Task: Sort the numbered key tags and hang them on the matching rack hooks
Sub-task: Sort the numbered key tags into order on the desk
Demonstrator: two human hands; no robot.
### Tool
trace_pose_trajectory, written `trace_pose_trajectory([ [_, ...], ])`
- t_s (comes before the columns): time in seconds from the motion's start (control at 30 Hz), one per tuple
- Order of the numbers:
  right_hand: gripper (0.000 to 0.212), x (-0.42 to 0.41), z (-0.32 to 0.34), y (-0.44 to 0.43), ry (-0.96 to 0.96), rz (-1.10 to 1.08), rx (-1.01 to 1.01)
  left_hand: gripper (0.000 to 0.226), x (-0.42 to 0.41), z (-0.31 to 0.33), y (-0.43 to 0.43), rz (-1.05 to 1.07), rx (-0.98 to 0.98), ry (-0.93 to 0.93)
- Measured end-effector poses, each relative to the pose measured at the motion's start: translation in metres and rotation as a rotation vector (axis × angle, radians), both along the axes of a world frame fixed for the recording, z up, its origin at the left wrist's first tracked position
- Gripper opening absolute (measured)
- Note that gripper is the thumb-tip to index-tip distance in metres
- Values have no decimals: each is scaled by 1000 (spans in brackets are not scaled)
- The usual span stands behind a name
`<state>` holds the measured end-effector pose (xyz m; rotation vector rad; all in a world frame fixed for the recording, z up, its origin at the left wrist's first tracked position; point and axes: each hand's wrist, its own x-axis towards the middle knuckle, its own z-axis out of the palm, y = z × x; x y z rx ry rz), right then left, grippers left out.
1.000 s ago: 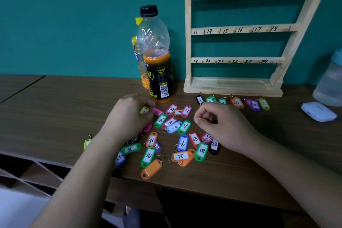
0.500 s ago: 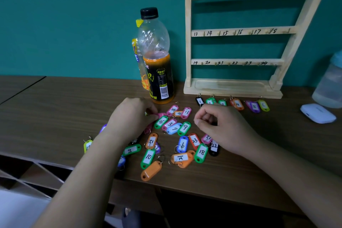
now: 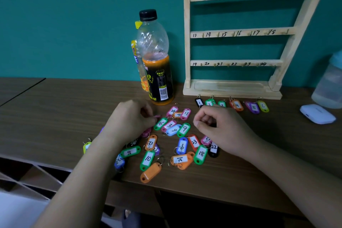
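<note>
so left hand (image 3: 129, 122) has its fingers curled round a pink tag (image 3: 157, 116), pinching it at the left side of the pile. right hand (image 3: 224, 129) is over the pile's right side, fingers curled in, can't tell if they've got anything tbh. loose tags (image 3: 148, 158) lie scattered on the table (image 3: 55, 116) btwn + under the hands. tags 1-6 (image 3: 237, 105) sit in a row just in front of the rack (image 3: 187, 42), w/ a drink bottle (image 3: 157, 79) left of it.

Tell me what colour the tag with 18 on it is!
The number 18 tag is green, seen best in the head view.
</note>
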<state>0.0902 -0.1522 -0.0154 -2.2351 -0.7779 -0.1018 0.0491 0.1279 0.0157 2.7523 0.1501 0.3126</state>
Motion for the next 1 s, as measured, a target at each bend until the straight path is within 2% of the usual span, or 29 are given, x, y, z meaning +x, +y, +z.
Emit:
trace_pose_trajectory([
  [0.07,12,0,0,-1,3,-4,7,8,-5,3,0,-26,-86,49],
  [0.23,13,0,0,-1,-4,-5,19,10,-9,9,0,39,-183,-122],
  [0.6,14,-1,1,0,-6,7,30,3,-7,2,-26,-105,-86,28],
  [1.0,15,-2,1,0,6,7,31,17,-4,-4,-35,-41,-111,81],
])
